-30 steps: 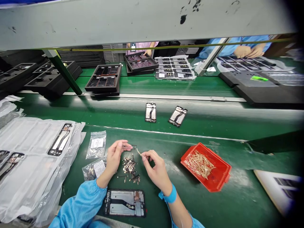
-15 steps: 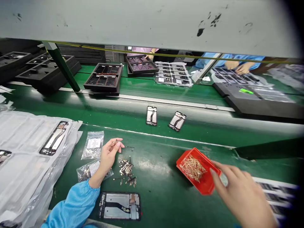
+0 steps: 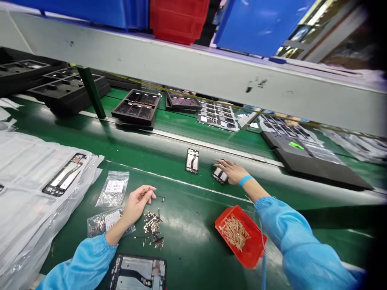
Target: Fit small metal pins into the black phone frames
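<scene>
Covering part of a slim phone frame, the right hand lies palm down with its fingers stretched out; whether they close on the frame cannot be told. The frame sits directly under those fingers, its pale metal back crossed by a dark ribbon and edged in black. A smooth blue band circles the wrist above a crinkled blue sleeve.

The left hand has its thumb and fingertips drawn together; what they hold is too small to tell. A thin dark piece shows just beyond the fingertips, and near them is a loose heap of small metallic and black parts.

Just beside the right hand's frame, on its left, lies a matching frame. Nearer the body, a glossy red plastic bin holds slender, straw-coloured sticks. Two clear, wrinkled bags with white labels lie by the left forearm, and a larger-looking frame lies flat at the bottom edge.
</scene>
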Motion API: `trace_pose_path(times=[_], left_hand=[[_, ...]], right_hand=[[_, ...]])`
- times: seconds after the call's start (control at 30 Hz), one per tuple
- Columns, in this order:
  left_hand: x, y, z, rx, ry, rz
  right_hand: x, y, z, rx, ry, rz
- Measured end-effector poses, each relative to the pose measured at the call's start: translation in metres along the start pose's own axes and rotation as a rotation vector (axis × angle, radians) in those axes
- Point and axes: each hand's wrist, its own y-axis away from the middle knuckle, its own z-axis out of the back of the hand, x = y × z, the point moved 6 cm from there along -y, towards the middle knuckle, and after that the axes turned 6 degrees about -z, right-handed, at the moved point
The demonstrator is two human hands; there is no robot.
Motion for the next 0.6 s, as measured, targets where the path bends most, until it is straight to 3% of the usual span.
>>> trace_pose_path(times=[0.1, 0.2, 0.37, 0.47, 0.6], left_hand=[[0.001, 0.001, -0.001, 0.010, -0.001, 0.021], [0.000, 0.001, -0.001, 0.029, -0.026, 0.034], [-0.003, 0.001, 0.001, 0.047, -0.053, 0.030], [-0.004, 0.001, 0.003, 0.035, -0.063, 0.015], [-0.004, 0.001, 0.007, 0.019, -0.100, -0.020]], right_hand=[[-0.019, 0.001, -0.010, 0.039, -0.046, -0.014], [-0.054, 0.017, -0.014, 0.040, -0.144, -0.160], [-0.101, 0.079, -0.013, -0.051, -0.459, -0.466], [-0.106, 0.130, -0.001, -0.212, -0.708, -0.579], [-0.085, 0.203, 0.021, -0.462, -1.039, -0.653]])
